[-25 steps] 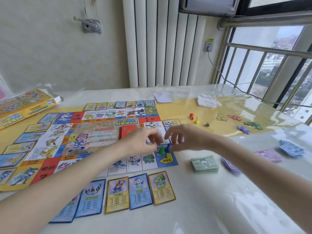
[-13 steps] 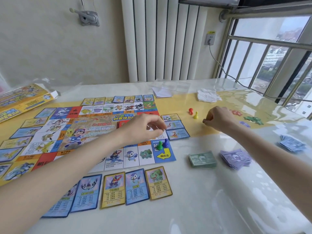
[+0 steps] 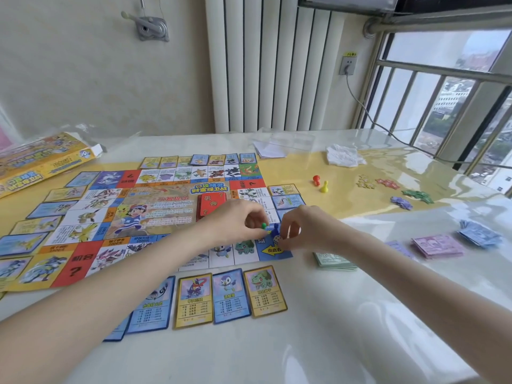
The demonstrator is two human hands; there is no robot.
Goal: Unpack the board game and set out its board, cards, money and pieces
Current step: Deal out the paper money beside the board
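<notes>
I see the board [image 3: 155, 209] flat on the table [image 3: 332, 328], both hands over its near right corner. My left hand [image 3: 235, 220] curls over the green pawn [image 3: 264, 225]; my right hand [image 3: 307, 228] pinches the die [image 3: 276, 240] beside the blue pawn [image 3: 275, 230]. Red pawn [image 3: 316, 180] and yellow pawn [image 3: 324, 187] stand apart. Money stacks [image 3: 333, 261] lie right.

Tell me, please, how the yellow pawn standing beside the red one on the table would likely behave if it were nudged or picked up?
The yellow pawn looks like small moulded plastic, so it is probably very light. It stands upright on a narrow base, taller than wide, so a nudge would likely tip it. The table is glossy, so it may slide or roll once down, perhaps into the red pawn beside it.
</notes>
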